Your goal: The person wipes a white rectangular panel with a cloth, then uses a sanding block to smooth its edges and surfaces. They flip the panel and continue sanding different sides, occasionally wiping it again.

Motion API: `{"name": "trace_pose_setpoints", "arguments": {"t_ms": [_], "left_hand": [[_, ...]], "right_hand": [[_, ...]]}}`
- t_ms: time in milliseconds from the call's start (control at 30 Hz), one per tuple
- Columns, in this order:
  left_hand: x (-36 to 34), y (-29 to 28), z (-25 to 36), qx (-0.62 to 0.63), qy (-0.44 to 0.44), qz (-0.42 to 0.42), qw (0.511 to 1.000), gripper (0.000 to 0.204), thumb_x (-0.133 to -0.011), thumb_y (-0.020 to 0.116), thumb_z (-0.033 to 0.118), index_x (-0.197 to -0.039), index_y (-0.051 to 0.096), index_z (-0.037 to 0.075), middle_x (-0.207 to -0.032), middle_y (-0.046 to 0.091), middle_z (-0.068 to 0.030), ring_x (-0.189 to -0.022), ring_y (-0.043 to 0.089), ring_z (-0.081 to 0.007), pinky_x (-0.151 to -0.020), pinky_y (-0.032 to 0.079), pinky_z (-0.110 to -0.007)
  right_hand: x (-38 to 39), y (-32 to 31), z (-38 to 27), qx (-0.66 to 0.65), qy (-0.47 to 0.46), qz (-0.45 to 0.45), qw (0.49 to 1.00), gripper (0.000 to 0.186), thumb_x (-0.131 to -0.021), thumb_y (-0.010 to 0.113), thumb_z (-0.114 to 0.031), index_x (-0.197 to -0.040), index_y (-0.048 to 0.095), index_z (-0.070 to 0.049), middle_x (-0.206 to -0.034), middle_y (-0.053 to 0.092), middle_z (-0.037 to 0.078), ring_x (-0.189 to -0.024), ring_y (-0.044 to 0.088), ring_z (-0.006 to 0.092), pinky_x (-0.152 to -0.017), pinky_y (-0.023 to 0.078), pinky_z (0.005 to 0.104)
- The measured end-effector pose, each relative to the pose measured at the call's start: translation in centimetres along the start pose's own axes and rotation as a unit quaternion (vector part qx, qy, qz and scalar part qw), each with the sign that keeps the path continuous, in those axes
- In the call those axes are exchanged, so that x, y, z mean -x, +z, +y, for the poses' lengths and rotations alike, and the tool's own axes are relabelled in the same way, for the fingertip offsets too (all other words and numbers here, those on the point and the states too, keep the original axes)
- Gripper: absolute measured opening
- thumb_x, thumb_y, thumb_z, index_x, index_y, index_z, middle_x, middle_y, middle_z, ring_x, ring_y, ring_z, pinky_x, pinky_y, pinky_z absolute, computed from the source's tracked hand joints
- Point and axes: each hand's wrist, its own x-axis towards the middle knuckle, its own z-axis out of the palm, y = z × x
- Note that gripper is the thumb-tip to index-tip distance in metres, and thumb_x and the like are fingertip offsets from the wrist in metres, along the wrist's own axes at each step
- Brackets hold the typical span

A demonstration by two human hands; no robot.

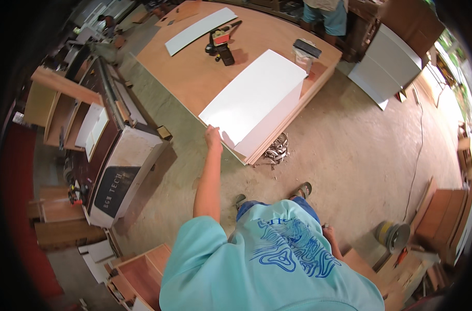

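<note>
A large white panel [256,93] lies at the near end of a stack of brown boards, its right side dropping in a paler white face. At its near left corner, my left hand [212,137] has its fingers closed around the edge. My right hand [329,234] hangs low beside my body, partly covered by my shirt. Its fingers look curled, and what they hold, if anything, is too small to name. Farther back on the brown boards [179,78] lie a narrow white strip [201,30] and a black and red power tool [221,41].
A dark block [307,48] rests on a clear bag at the stack's right edge. Curled shavings [277,149] lie on the floor below. A white-fronted machine [127,171] stands left, a round tin [393,236] lower right. A person [326,18] stands beyond the stack.
</note>
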Motion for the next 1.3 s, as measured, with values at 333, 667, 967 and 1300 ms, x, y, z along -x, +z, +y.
{"name": "trace_pose_setpoints", "arguments": {"t_ms": [333, 667, 967, 1300], "left_hand": [[29.0, 8.1, 1.3, -0.317, 0.408, -0.176, 0.838, 0.072, -0.075, 0.062, 0.003, -0.144, 0.038, -0.003, -0.147, 0.040, -0.0260, -0.140, 0.037, -0.0385, -0.116, 0.025, -0.049], [26.4, -1.4, 8.8, -0.159, 0.362, -0.169, 0.903, 0.012, -0.071, 0.064, -0.002, -0.076, 0.064, 0.008, -0.078, 0.068, -0.0027, -0.083, 0.066, -0.0207, -0.100, 0.040, -0.046], [16.3, -2.3, 5.6, -0.090, 0.309, -0.236, 0.917, 0.033, -0.067, 0.054, -0.014, -0.091, 0.068, 0.003, -0.084, 0.070, -0.0093, -0.074, 0.066, -0.0217, -0.076, 0.052, -0.033], [13.1, 4.1, -0.5, -0.074, 0.043, -0.053, 0.995, 0.073, -0.090, 0.060, 0.017, -0.147, 0.022, -0.011, -0.147, 0.036, -0.0307, -0.139, 0.037, -0.0380, -0.109, 0.037, -0.042]], "right_hand": [[1.8, -9.6, -33.4, -0.474, -0.062, -0.390, 0.787, 0.028, -0.086, 0.073, -0.030, -0.099, 0.059, -0.010, -0.088, 0.061, 0.004, -0.089, 0.064, 0.0259, -0.095, 0.049, 0.0502], [8.5, -3.8, -47.1, -0.321, -0.085, -0.741, 0.584, 0.087, -0.076, 0.074, -0.060, -0.135, 0.051, 0.000, -0.135, 0.052, 0.018, -0.140, 0.033, 0.0401, -0.114, 0.033, 0.0534], [16.9, 4.3, -56.9, 0.365, -0.553, -0.421, 0.620, 0.070, -0.094, 0.059, -0.011, -0.152, 0.019, -0.002, -0.106, 0.065, 0.020, -0.088, 0.069, 0.0307, -0.079, 0.054, 0.0393], [12.2, 18.5, -65.1, 0.372, -0.384, -0.268, 0.801, 0.074, -0.091, 0.043, 0.001, -0.156, 0.007, -0.008, -0.077, 0.067, 0.022, -0.053, 0.065, 0.0265, -0.049, 0.054, 0.0372]]}}
